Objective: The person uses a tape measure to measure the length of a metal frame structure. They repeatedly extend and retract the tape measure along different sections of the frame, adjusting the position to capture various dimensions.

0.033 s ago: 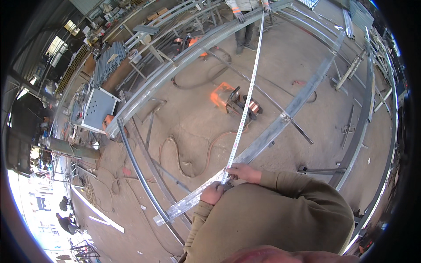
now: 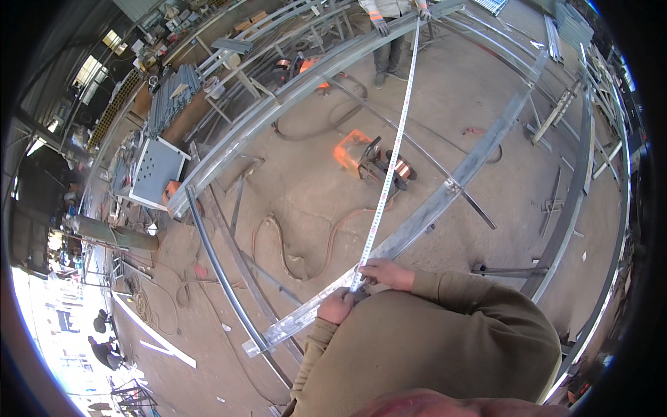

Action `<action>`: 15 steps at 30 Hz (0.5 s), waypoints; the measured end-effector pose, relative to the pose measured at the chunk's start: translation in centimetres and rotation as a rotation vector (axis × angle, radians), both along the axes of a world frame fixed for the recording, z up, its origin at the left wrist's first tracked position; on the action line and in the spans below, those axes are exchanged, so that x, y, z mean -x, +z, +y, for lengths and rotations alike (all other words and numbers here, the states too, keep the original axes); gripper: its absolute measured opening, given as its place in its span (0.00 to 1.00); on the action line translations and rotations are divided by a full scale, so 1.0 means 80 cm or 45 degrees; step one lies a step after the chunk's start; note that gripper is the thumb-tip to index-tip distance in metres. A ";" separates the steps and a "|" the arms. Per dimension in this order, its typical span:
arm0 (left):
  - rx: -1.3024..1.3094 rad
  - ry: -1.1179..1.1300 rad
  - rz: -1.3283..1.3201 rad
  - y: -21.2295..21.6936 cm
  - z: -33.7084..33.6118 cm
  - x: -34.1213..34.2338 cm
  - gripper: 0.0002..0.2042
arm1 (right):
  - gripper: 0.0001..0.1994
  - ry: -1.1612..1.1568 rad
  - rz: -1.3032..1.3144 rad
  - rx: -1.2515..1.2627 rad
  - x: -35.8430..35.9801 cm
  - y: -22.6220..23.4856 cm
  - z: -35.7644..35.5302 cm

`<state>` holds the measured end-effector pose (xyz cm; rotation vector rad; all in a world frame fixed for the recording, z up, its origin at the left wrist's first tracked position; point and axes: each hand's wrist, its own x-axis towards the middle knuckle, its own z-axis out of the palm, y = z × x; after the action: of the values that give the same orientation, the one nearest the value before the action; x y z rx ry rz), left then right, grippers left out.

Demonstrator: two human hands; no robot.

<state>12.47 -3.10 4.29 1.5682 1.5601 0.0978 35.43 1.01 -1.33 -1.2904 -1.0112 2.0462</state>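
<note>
At the near steel beam [image 2: 417, 219], the left hand [image 2: 336, 306] clasps the measuring tape [image 2: 383, 198], the right hand [image 2: 388, 274] pinches it slightly farther out, and its long axis extends beyond the beam toward a co-worker [image 2: 387, 54].

- Near beam [image 2: 410, 231], centre: metal, glossy, streaked.
- Tape blade [image 2: 389, 175], centre: smooth, thin; material unclear.
- Sweatshirt [image 2: 417, 340], lower centre: cloth, matt, creased at sleeve.
- Floor [image 2: 313, 184], mid-frame: matt, dusty-looking.
- Machine casing [image 2: 352, 147], centre: plastic-looking.
- Cylinder [image 2: 118, 236], left: metal-looking, dull.
</note>
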 end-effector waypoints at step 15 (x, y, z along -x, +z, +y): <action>-0.139 0.031 -0.028 0.005 0.009 -0.006 0.22 | 0.16 0.012 -0.028 -0.041 0.001 0.002 0.012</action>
<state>12.91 -2.37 4.65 1.6276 1.5792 0.2164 35.38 1.95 -1.14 -1.2963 -1.0573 2.0186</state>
